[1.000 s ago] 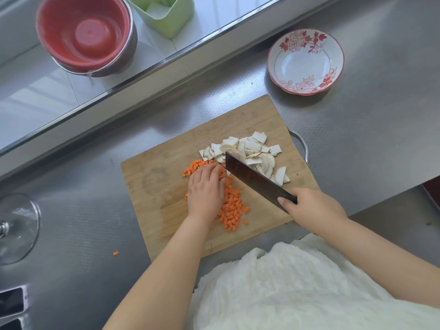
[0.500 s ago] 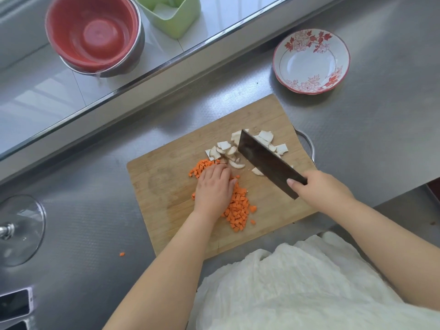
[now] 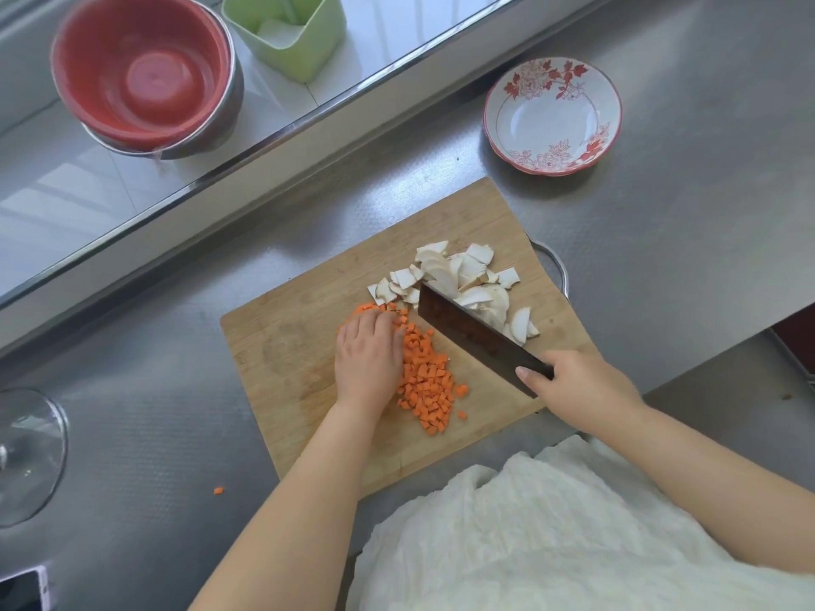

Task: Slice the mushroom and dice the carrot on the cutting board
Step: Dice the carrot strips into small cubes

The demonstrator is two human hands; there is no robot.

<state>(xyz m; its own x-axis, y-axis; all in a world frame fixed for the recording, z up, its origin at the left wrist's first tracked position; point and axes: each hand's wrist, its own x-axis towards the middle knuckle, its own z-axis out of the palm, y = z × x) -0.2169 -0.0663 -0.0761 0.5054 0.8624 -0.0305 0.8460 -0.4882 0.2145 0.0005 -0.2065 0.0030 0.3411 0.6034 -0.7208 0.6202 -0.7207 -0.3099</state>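
Head view: diced carrot (image 3: 425, 383) heaped in small orange cubes at mid cutting board (image 3: 282, 346), pale mushroom slices (image 3: 463, 280) piled just beyond toward the far right corner. Left hand (image 3: 368, 359) flat, fingers curled over the carrot heap's left side; right hand (image 3: 577, 385) wrapped around the cleaver (image 3: 476, 335), blade tilted between the two piles. Likely near the finish, gathering the cuts; next calls for a steady scrape toward the flowered bowl (image 3: 551, 114) on the desk (image 3: 661, 258).

The tabletop (image 3: 661, 266) is dull grey metal with tiny bumps. The cutting board (image 3: 300, 346) is light wood with scratch marks. The bowl (image 3: 552, 116) is shiny and smooth. The knife (image 3: 476, 337) blade is dark metal.
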